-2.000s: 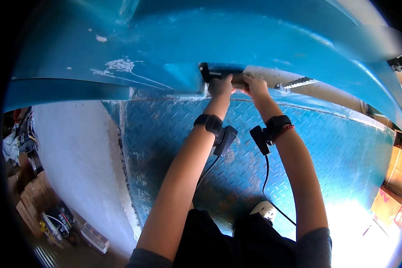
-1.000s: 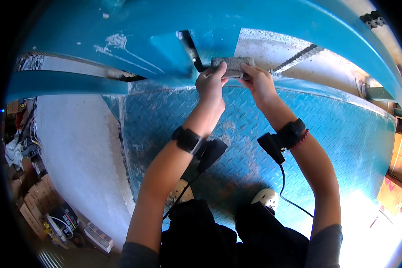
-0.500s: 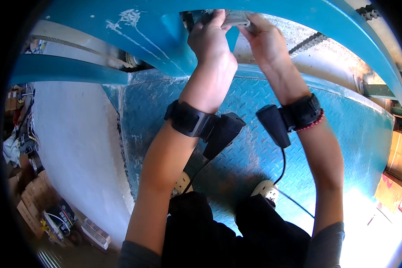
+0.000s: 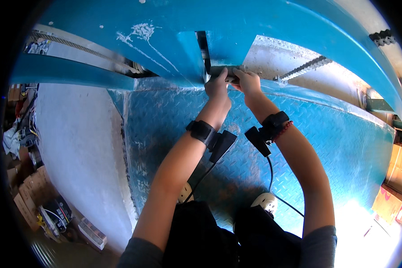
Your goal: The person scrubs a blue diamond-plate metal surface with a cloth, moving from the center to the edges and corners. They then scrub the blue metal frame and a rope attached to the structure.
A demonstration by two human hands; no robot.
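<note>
Both my hands are close together at the lower edge of a blue painted metal panel. My left hand is closed, its thumb pressing on a flat grey piece that looks like folded cloth. Beside it, my right hand pinches the other end of the same grey piece. Fingers and shadow hide much of that piece. Just above the left hand, a narrow dark slot runs down the panel.
I stand on a blue tread-plate floor. A chain slants behind the panel at right, and a wire rope runs at left. Cardboard boxes lie beyond the pale surface at left. Cables hang from the black wrist devices.
My hands and the grey piece have moved down along the panel, toward me. The view has tilted slightly, and the slot now shows above the hands.
</note>
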